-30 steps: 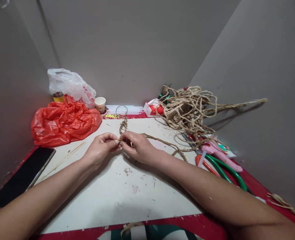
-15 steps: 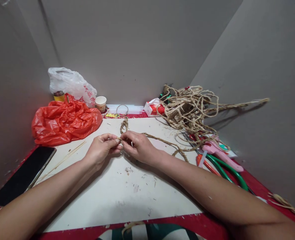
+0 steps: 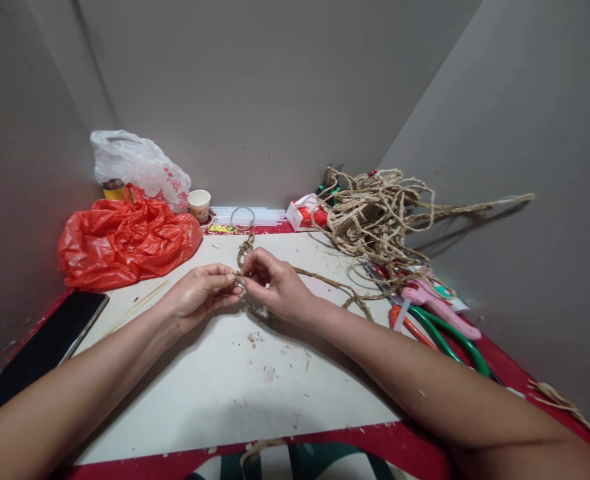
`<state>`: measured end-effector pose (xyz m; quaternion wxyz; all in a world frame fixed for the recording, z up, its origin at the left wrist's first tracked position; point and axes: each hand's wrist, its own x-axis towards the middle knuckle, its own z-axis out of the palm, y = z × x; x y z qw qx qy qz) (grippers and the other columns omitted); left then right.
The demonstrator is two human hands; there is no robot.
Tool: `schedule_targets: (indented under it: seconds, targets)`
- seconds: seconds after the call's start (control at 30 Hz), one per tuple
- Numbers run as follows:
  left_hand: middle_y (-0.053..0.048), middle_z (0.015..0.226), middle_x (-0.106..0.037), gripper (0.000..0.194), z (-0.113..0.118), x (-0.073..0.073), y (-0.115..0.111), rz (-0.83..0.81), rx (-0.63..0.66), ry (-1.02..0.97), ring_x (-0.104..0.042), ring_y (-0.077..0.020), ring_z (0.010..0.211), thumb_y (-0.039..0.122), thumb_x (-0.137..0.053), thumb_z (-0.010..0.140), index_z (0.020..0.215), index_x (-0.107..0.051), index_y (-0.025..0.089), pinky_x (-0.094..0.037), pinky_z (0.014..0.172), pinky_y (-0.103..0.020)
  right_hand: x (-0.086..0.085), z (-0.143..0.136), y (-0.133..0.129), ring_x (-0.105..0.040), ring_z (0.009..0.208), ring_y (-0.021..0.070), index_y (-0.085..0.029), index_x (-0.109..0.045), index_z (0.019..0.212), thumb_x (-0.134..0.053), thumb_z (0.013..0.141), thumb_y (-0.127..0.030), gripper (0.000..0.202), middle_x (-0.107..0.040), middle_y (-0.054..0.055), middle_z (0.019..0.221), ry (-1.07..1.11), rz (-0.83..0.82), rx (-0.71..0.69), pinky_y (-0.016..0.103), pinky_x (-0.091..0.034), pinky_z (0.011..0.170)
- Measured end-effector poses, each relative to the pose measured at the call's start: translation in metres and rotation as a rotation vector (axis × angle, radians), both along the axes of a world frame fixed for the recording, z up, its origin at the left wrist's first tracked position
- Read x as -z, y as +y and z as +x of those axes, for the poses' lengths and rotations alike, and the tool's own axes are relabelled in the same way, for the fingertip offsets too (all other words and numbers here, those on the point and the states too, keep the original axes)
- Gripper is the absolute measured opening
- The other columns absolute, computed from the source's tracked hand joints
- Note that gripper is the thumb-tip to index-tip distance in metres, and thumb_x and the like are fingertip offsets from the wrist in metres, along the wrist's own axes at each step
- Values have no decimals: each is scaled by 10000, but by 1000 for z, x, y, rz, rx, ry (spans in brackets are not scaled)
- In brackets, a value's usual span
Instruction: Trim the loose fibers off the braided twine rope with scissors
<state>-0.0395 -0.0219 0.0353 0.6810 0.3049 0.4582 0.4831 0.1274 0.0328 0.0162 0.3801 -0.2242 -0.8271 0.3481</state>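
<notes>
My left hand (image 3: 205, 291) pinches the brown straw cord between thumb and forefinger, near the middle of the white board (image 3: 199, 400). Right beside it, my right hand (image 3: 272, 283) pinches the same cord, its fingertips almost touching the left ones. The small piece between the fingertips is mostly hidden. Behind the hands, a looped, knotted part of the straw cord (image 3: 245, 248) lies on the board. More cord runs from behind my right hand toward a big tangled heap of straw rope (image 3: 375, 213) at the right.
At the left are a red plastic bag (image 3: 129, 240), a white bag (image 3: 139, 163) and a phone (image 3: 45, 347). A paper cup (image 3: 199, 205), glue sticks (image 3: 269, 217) and a tissue pack (image 3: 305, 215) line the back. A pink glue gun (image 3: 439, 310) and green-handled tool (image 3: 445, 337) lie right.
My right hand has turned slightly, its forefinger raised higher over the cord. My left fingers are a little straighter. The whole view has shifted slightly.
</notes>
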Motion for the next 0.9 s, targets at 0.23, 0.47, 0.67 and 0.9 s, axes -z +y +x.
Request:
schedule_targets:
  seconds: [0.23, 0.47, 0.67, 0.9]
  targets:
    - [-34, 770, -627, 46, -5, -1, -1, 66, 72, -49, -614, -104, 717, 108, -693, 726, 697, -665, 131, -553, 757, -252, -2, 3, 2, -505, 680, 102, -181, -535, 790, -566, 835, -199, 57, -555, 6, 772, 64, -4, -26, 217, -399, 570]
    - [-20, 801, -642, 80, -6, -4, 0, 122, 23, 42, -589, -105, 725, 167, -753, 669, 729, -701, 160, -512, 747, -262, -8, 7, -6, -497, 641, 112, -190, -604, 828, -562, 853, -162, 57, -544, 8, 723, 100, 305, 140, 240, -408, 568]
    - [5, 747, -642, 107, -1, -6, -2, 146, -9, 79, -515, -70, 598, 168, -771, 623, 706, -704, 174, -433, 605, -213, -8, 6, -17, -533, 654, 129, -189, -569, 877, -478, 858, -101, 128, -575, 30, 746, 22, 482, 216, 258, -444, 604]
    - [6, 723, -638, 133, -1, -3, -3, 117, -30, -1, -565, -79, 656, 166, -787, 627, 731, -707, 153, -450, 673, -220, -5, 2, -22, -624, 686, 131, -170, -619, 896, -543, 855, -125, 97, -683, 51, 807, 101, 368, 257, 265, -515, 656]
